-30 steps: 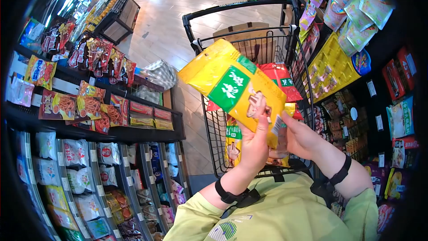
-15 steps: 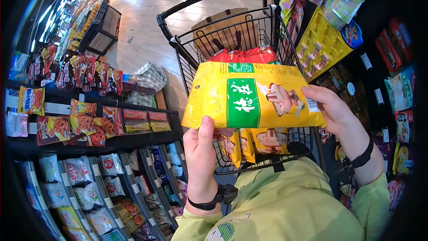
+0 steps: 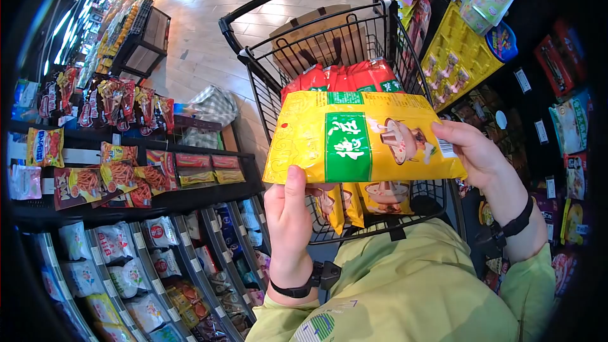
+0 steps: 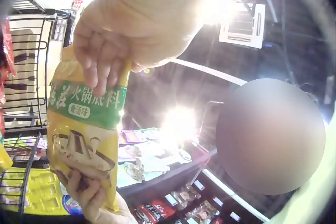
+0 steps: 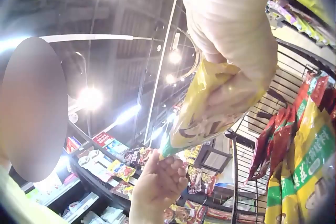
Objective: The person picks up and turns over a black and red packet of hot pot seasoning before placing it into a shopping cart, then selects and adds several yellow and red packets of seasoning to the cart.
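A yellow packet (image 3: 297, 142) with a green label is held level above the shopping cart in the head view. My left hand (image 3: 289, 215) grips its lower left edge, thumb on the front and fingers underneath. At its right end my right hand (image 3: 472, 152) pinches it, thumb on top. The left wrist view shows the packet's other face (image 4: 84, 129), with the left hand's fingers (image 4: 102, 58) laid over it. In the right wrist view the packet (image 5: 202, 113) hangs from the right hand (image 5: 236, 35).
The cart (image 3: 253, 57) holds red packets (image 3: 354, 78), more yellow packets (image 3: 386, 196) and a cardboard piece (image 3: 316, 38). Shelves of bagged snacks (image 3: 82, 183) stand at the left. Hanging bags (image 3: 491, 0) and a yellow display tray (image 3: 462, 50) are at the right.
The packet was tilted a second ago and has been turned level, with the left hand moving to its left part and the right hand to its right end. Little differs over the last half second.
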